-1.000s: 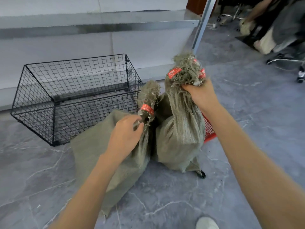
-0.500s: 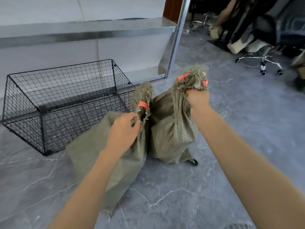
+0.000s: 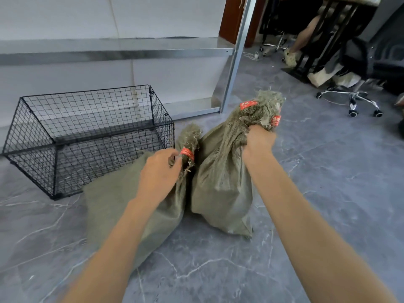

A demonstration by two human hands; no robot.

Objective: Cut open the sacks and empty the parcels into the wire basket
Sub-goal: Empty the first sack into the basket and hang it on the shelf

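Observation:
Two olive woven sacks stand on the grey floor, each tied at the neck with red tape. My left hand [image 3: 160,171] grips the neck of the left sack [image 3: 122,206] just below its red tie. My right hand [image 3: 259,142] grips the bunched neck of the right sack [image 3: 220,184], which bears two red ties and is held higher. The black wire basket [image 3: 54,141] lies tipped at the left, its open side facing me, touching the left sack. No parcels show.
A metal shelf unit [image 3: 235,68] runs along the white wall behind the basket. At the far right are a wheeled office chair [image 3: 352,99], a black frame and another person's leg [image 3: 306,33]. Marbled grey floor [image 3: 328,182] lies to the right and in front.
Both sacks have dragged along the floor with my hands still gripping their necks. The red crate seen behind the right sack a second ago is out of sight.

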